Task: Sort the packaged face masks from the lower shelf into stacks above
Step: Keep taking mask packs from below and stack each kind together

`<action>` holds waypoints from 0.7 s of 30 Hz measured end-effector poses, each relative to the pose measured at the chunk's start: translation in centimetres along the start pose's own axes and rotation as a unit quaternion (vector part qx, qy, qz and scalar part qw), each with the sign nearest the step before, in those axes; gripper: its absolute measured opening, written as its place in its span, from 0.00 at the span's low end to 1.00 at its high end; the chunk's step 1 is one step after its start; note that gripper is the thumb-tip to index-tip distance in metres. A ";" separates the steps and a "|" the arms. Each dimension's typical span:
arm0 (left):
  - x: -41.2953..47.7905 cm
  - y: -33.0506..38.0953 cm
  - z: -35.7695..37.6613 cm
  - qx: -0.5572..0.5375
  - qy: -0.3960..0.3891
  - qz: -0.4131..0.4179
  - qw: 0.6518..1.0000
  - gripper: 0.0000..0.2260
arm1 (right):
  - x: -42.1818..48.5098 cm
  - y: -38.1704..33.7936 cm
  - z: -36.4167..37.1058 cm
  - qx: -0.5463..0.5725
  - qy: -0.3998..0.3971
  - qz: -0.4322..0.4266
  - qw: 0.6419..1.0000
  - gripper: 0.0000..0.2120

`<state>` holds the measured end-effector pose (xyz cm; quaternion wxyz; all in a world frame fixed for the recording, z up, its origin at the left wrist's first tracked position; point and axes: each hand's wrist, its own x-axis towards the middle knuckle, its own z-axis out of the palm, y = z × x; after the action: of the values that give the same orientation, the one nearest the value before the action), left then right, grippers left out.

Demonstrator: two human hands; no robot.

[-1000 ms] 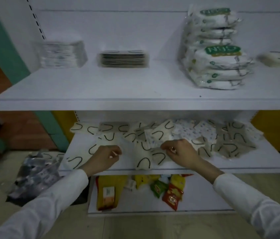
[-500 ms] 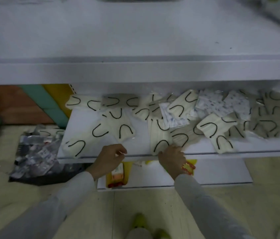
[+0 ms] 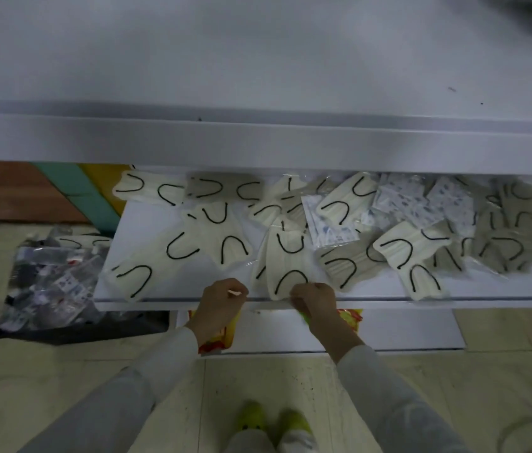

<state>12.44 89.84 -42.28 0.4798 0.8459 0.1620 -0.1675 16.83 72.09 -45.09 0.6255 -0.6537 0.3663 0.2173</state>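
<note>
My left hand (image 3: 222, 304) sits at the front lip of the lower shelf (image 3: 147, 223). Its fingers are curled in, and a thin pale sliver (image 3: 234, 292) pokes out from between them. What that sliver is, I cannot tell. My right hand (image 3: 315, 300) is just beside it, with the fingers curled over the near end of a cream mask (image 3: 286, 259) in a clear wrapper, pinching it right at the shelf's edge. That mask lies lengthwise toward me, with a black ear loop showing at each end. Its far end is tucked in among other packets.

The other masks are scattered over the same lower shelf. Cream ones (image 3: 176, 253) lie on the left and in the middle, some overlapping. White packets with a blue print (image 3: 402, 204) sit further back, right of centre. Grey ones (image 3: 513, 243) are heaped at the right end. The white upper shelf (image 3: 258, 60) spans the top of my view, and its far right corner is too blurred to read.

Under my wrists, the bottom shelf (image 3: 405, 328) carries yellow and red snack packs (image 3: 351, 317). On the floor to the left, a heap of packets (image 3: 48, 279) lies on a dark sheet. My white sleeves (image 3: 160, 371) reach in from below, and yellow-green shoes (image 3: 271, 420) show between them.
</note>
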 end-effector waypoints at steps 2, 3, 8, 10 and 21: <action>0.5 0.2 0.3 -0.020 0.011 -0.012 1.000 0.06 | 0.0 -0.2 0.1 0.032 0.009 0.001 0.999 0.11; 0.6 0.3 0.3 -0.027 0.010 -0.013 0.999 0.06 | 0.2 -0.3 0.3 0.005 0.025 -0.018 1.000 0.12; 1.0 0.4 0.3 -0.004 -0.041 -0.019 0.999 0.13 | -0.1 -0.6 2.5 -0.302 0.104 -0.097 0.943 0.24; 1.2 0.2 0.2 -0.007 -0.062 -0.019 0.998 0.14 | -0.3 -1.2 4.1 -0.330 0.134 -0.080 0.931 0.29; 1.8 -1.6 -1.7 -0.053 -0.031 -0.018 0.998 0.10 | -0.3 -1.4 5.0 -0.249 0.107 -0.099 0.957 0.11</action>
<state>13.58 92.32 -43.45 0.5254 0.8109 0.1704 -0.1934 18.54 76.96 -44.54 0.4184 -0.8412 0.2990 0.1669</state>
